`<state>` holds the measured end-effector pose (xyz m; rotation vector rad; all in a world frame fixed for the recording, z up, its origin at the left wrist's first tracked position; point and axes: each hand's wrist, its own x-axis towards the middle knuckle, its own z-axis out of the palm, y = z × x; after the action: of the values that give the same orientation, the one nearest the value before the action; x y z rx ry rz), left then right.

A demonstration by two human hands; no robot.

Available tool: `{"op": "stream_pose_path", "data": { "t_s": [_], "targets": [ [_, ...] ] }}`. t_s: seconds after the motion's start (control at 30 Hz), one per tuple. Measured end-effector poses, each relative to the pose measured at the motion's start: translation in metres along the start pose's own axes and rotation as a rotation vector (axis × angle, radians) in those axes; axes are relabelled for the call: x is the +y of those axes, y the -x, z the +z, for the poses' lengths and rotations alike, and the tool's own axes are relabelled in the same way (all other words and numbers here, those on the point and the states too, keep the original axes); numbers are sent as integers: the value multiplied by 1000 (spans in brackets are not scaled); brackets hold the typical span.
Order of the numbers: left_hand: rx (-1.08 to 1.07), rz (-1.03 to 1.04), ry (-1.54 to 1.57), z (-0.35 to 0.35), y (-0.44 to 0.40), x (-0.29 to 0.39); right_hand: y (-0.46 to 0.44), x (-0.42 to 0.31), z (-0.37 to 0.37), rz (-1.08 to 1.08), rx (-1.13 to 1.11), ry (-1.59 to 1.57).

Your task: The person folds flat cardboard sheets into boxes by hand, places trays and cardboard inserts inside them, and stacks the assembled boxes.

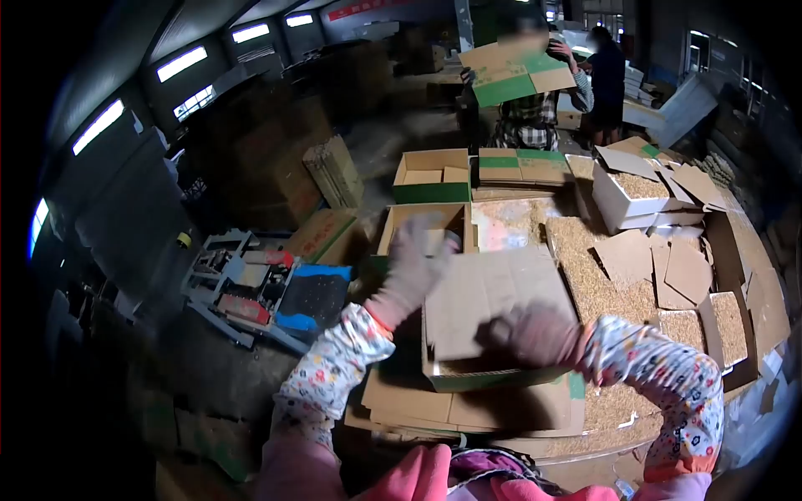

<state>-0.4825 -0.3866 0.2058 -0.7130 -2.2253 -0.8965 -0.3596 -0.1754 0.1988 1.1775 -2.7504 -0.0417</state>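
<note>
In the head view, an open cardboard box point(468, 382) with green on its outside stands in front of me. A plain flat cardboard sheet point(489, 288) lies across its top. My left hand point(412, 265), in a pale work glove, is raised at the box's far left corner, its fingers stretched out and blurred, with nothing visible in them. Over the near right part of the sheet is my gloved right hand point(539, 334); motion smears its fingers, and I cannot tell whether it touches the sheet. Flattened cardboard point(409, 401) lies beneath the box.
Two open boxes point(430, 194) point(386, 242) stand beyond. Loose grain-like material point(597, 288) covers the table's right side, with cardboard pieces point(689, 271) and a white foam box point(614, 209). A machine point(242, 288) stands left. Across the table, a person point(526, 121) holds folded cardboard point(510, 79).
</note>
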Motion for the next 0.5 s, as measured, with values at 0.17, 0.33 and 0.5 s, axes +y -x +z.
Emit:
{"op": "stream_pose_path", "data": {
  "t_s": [0.17,0.33,0.5],
  "targets": [
    [-1515,408,-443,-17,49,59,-6,-15,51,-6,-310,-529],
    [-1392,913,-119,63,84,11,10,3,79,386,-391,-193],
    [-168,179,135,-16,45,-4,62,80,12,614,443,-1110]
  ]
}}
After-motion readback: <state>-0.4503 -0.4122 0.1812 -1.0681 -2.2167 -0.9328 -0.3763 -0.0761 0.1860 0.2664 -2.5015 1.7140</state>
